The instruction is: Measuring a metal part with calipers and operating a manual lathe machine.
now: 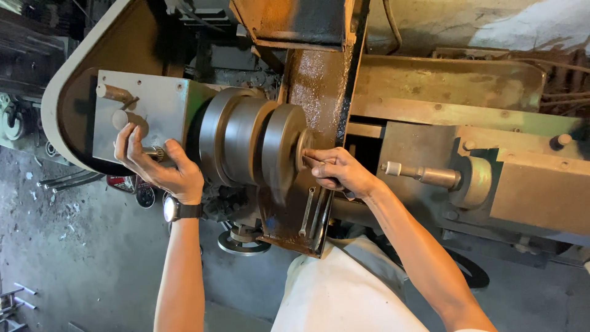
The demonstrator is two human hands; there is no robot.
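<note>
Head view, looking down on an old lathe-like machine. A grey housing (163, 101) at left carries a stub lever (115, 93) and a round boss. A rusty, oil-wet guard (319, 98) drops across the middle, hiding part of the bed behind it. To the right lies a tailstock body (522, 178) with a steel spindle (424, 175) pointing left, well apart from the discs. A handwheel (243, 241) shows below, above the grey concrete floor (74, 270); loose bars (67, 180) lie at the left edge.

The discs (255, 144) are a stack of three dull grey metal steps, smooth-edged, mounted on a horizontal axis against the housing, with a small brownish hub (303, 147) at the free end.

The left hand (161, 167), wearing a wristwatch (175, 210), has its grip closed around a knurled knob (157, 152) on the housing face. The right hand (341, 172) has its grip curled, fingertips pressing a thin tool (312, 161) at the hub; how firmly it closes cannot be told. A spanner (307, 212) hangs on the guard below.
</note>
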